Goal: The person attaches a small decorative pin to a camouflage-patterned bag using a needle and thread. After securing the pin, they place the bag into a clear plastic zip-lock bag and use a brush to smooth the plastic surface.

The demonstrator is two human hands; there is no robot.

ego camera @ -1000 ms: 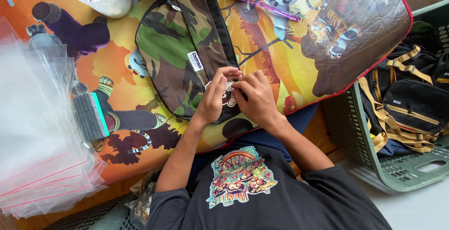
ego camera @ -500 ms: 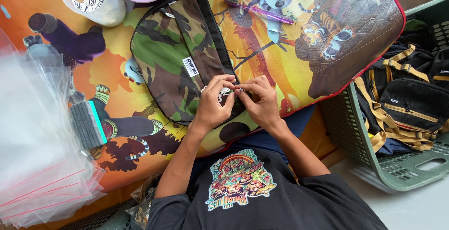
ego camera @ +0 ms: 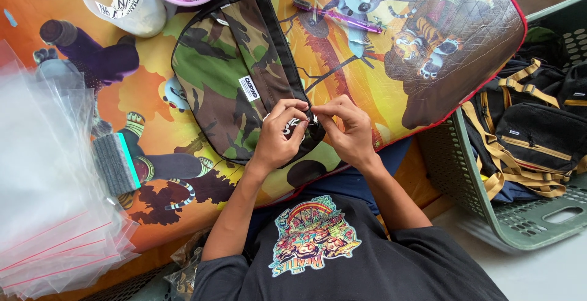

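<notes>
Pinching a small metal piece [ego camera: 304,123] at mid-frame, left hand [ego camera: 278,139] and right hand [ego camera: 348,131] work on the camouflage bag [ego camera: 235,74]; loosened fingertips could probably drop it.

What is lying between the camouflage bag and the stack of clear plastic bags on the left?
A grey brush with a teal edge lies there, on the cartoon-printed mat, in the head view.

A camouflage bag [ego camera: 235,78] lies on a cartoon-printed mat [ego camera: 428,50]. At the bag's near end the left hand [ego camera: 278,139] and right hand [ego camera: 348,130] pinch a small white tag [ego camera: 301,123]. Right of the bag stands a green basket [ego camera: 489,209]; left of it lie clear plastic bags [ego camera: 43,203].
</notes>
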